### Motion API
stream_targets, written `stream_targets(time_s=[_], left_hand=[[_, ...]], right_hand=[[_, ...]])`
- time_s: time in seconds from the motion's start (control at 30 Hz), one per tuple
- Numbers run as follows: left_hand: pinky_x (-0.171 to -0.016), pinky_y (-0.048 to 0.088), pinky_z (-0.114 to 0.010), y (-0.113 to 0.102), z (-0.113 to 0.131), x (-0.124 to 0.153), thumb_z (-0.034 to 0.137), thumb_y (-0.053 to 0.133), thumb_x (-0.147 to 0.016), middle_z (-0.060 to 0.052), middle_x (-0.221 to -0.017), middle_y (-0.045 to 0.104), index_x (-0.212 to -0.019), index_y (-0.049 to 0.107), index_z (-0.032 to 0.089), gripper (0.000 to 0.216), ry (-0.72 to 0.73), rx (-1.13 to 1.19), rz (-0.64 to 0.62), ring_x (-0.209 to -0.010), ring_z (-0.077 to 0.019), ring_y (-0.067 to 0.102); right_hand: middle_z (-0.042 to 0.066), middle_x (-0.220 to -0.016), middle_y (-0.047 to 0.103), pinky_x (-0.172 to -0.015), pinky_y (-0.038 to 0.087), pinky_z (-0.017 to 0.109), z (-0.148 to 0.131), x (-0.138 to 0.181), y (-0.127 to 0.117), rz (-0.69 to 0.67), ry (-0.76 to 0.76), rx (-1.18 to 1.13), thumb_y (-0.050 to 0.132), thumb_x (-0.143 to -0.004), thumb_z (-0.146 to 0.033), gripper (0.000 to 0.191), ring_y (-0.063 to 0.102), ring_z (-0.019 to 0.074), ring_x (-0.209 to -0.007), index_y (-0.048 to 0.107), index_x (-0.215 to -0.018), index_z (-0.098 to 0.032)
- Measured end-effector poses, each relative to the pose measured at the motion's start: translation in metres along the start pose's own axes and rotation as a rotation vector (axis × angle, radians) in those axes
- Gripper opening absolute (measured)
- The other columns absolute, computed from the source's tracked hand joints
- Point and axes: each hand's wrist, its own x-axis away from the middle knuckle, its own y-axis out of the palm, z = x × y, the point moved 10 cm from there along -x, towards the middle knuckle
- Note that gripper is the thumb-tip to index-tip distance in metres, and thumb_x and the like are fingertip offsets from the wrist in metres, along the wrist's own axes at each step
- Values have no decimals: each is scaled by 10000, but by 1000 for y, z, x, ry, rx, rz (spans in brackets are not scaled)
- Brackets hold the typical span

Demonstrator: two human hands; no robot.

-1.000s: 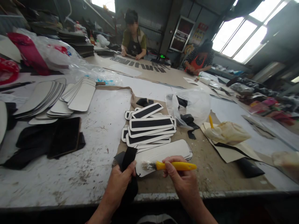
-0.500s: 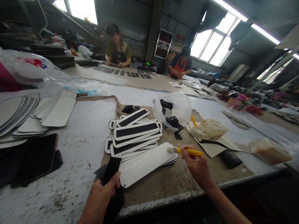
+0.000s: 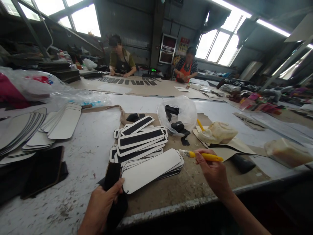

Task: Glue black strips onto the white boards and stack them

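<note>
My right hand (image 3: pixel 212 169) is closed around a yellow-handled paintbrush (image 3: pixel 210 157). Its whitish bristles are just right of the far end of a long white panel (image 3: pixel 154 169), which tops a fanned stack. At the near end of that panel, my left hand (image 3: pixel 105 199) grips a black strip of material (image 3: pixel 112 178), thumb against the panel's edge. Behind the stack lies a pile of white-edged panels with black centres (image 3: pixel 140 137). A cut-open plastic container (image 3: pixel 223 132) with pale paste and another yellow brush (image 3: pixel 200 125) stands to the right.
A clear plastic bag (image 3: pixel 187 114) holds black pieces behind the pile. On the left are fanned white panels (image 3: pixel 65 122) and a dark phone-like slab (image 3: pixel 45 171). A cloudy block-shaped container (image 3: pixel 286 151) stands at right. Two people work across the table.
The brush has moved right, off the white panel's far end, with my right hand. My left hand still grips the black strip. The camera view has tilted slightly.
</note>
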Motion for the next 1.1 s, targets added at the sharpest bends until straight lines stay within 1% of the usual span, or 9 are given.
stream_targets(time_s=[0.17, 0.3, 0.37, 0.53, 0.67, 0.73, 0.9, 1.0, 1.1], left_hand=[[-412, 286, -218, -4, 17, -5, 625, 697, -648, 39, -377, 390, -488, 537, 160, 517, 95, 12, 30, -386, -94, 354], [-382, 250, -201, -17, 40, 13, 600, 652, -706, 53, -431, 414, -623, 588, 153, 459, 161, 134, 75, -379, -74, 313], [-381, 241, -195, -8, 46, 33, 557, 683, -691, 49, -475, 448, -696, 611, 147, 416, 110, 257, -25, -388, -62, 291], [-438, 307, -189, 23, 51, 87, 485, 717, -704, 23, -521, 493, -724, 640, 136, 359, 36, 373, -175, -449, -68, 355], [-447, 303, -192, 43, 46, 107, 508, 659, -769, 16, -457, 452, -558, 581, 139, 432, 70, 333, -236, -440, -69, 367], [-439, 306, -196, 48, 41, 111, 510, 653, -771, 5, -469, 481, -574, 595, 138, 425, 71, 346, -249, -435, -75, 386], [-419, 333, -205, 54, 27, 115, 495, 677, -748, -30, -565, 572, -711, 652, 120, 378, 18, 366, -268, -451, -92, 429], [-420, 344, -202, 55, 24, 117, 502, 682, -745, -34, -589, 589, -754, 656, 117, 385, 1, 382, -261, -460, -93, 439], [-414, 340, -196, 58, 23, 119, 509, 692, -732, -13, -548, 561, -714, 643, 126, 387, 4, 406, -256, -451, -92, 432]], right_hand=[[51, -807, 635, -656, 468, 313, -4, 4, -14, 35, 71, 26, 532, -873, -511, 317, 598, 202, -738, 612, -865, -205], [64, -848, 643, -738, 469, 321, -21, 7, 1, -98, 35, -55, 488, -887, -532, 361, 603, 217, -831, 616, -808, -203], [52, -788, 638, -692, 482, 304, -29, 13, 27, -237, 93, -136, 500, -880, -534, 366, 603, 198, -752, 621, -807, -197], [6, -673, 594, -631, 459, 257, -75, 60, 121, -649, 191, -336, 612, -810, -471, 297, 561, 149, -643, 626, -749, -180], [-39, -555, 552, -541, 430, 245, -95, 104, 173, -874, 399, -636, 650, -758, -424, 263, 535, 123, -500, 540, -707, -191], [-55, -491, 498, -470, 381, 233, -92, 110, 176, -868, 441, -659, 622, -769, -455, 297, 474, 104, -421, 514, -682, -192], [-68, -525, 409, -412, 286, 210, -68, 90, 150, -632, 395, -505, 628, -759, -518, 358, 341, 67, -431, 555, -716, -170], [-76, -537, 409, -393, 275, 207, -62, 96, 150, -677, 451, -520, 648, -742, -520, 362, 335, 65, -418, 563, -793, -172], [-74, -516, 427, -378, 251, 202, -61, 110, 153, -748, 516, -516, 704, -682, -489, 357, 315, 52, -396, 546, -719, -171]])
